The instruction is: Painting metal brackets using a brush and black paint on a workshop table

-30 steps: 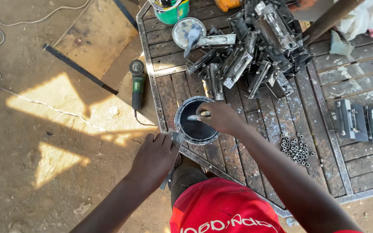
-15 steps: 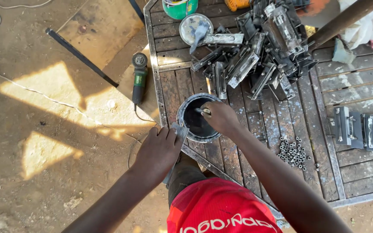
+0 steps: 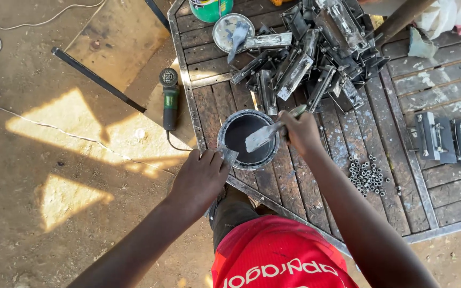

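Right hand point(image 3: 301, 133) gripped a coated brush point(image 3: 265, 136) over the paint tin point(image 3: 249, 140); left hand point(image 3: 201, 178) steadied its rim. Drips risked fouling the desk point(image 3: 294, 176); tin sat near the edge.

We see an outdoor metal workshop: a green angle grinder point(image 3: 169, 98) lies on bare dirt ground point(image 3: 44, 213) (sunlit in patches), beside a rough paint-stained wooden worktable point(image 3: 305, 176) piled with grey welded steel brackets point(image 3: 316, 58).
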